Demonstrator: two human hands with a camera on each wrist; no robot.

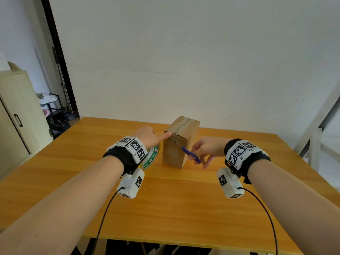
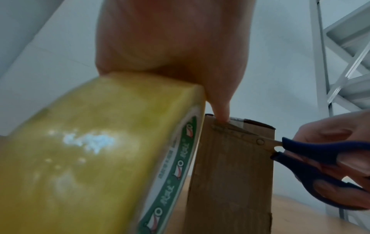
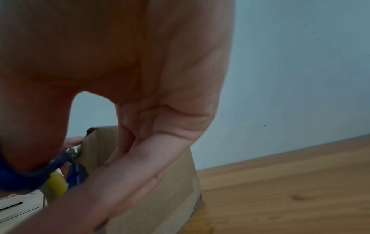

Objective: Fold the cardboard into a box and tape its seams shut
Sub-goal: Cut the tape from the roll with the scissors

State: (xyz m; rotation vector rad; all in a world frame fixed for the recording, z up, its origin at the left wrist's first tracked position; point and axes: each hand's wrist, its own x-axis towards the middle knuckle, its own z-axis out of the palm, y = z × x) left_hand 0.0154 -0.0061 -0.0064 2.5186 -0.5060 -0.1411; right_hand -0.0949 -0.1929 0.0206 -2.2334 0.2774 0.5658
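Observation:
A brown cardboard box (image 1: 181, 142) stands upright on the wooden table (image 1: 184, 203), with a taped seam along its top. My left hand (image 1: 156, 136) presses its straight forefinger on the box's near top edge. A yellow tape roll (image 1: 151, 159) sits right under that palm, and it hides the other fingers. In the left wrist view the tape roll (image 2: 100, 150) fills the lower left beside the box (image 2: 230, 174). My right hand (image 1: 204, 151) grips blue-handled scissors (image 1: 191, 155). The scissors' (image 2: 300, 150) blades lie against the box's front face just below the fingertip.
A beige cabinet (image 1: 18, 116) and a black rack (image 1: 53, 111) stand off the table's left side. A white metal frame (image 1: 316, 129) rises at the right. The table's front edge (image 1: 165, 242) is close to my body.

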